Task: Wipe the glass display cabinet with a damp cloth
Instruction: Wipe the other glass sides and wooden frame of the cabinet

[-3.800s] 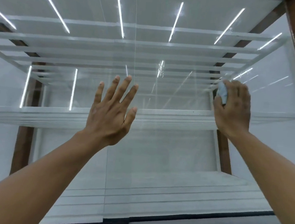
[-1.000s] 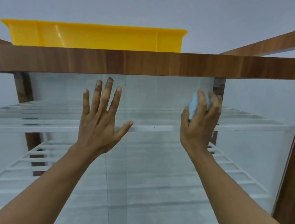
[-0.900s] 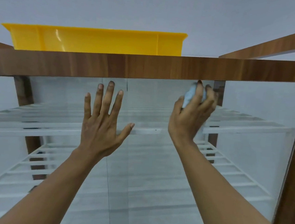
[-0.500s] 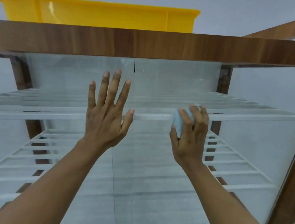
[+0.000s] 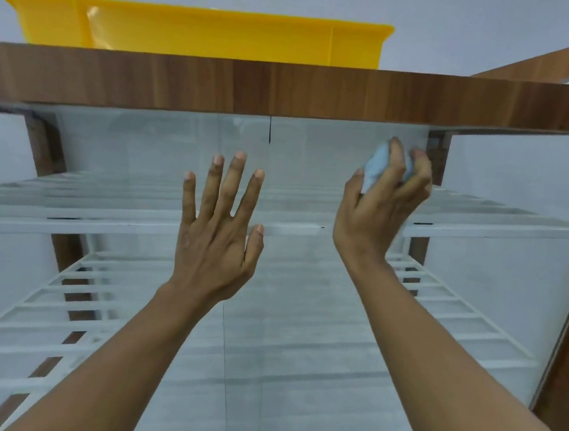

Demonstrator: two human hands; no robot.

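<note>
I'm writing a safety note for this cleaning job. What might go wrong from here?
The left hand appears flat on the glass front, so it may leave fresh prints. The right hand holds the balled cloth close under the wooden top; knuckles could knock it and jolt the yellow tub resting above.

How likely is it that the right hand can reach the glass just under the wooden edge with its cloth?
Probably yes. The right hand grips the cloth close below the wooden edge, with only bare glass between; the left hand is spread off to one side.
</note>
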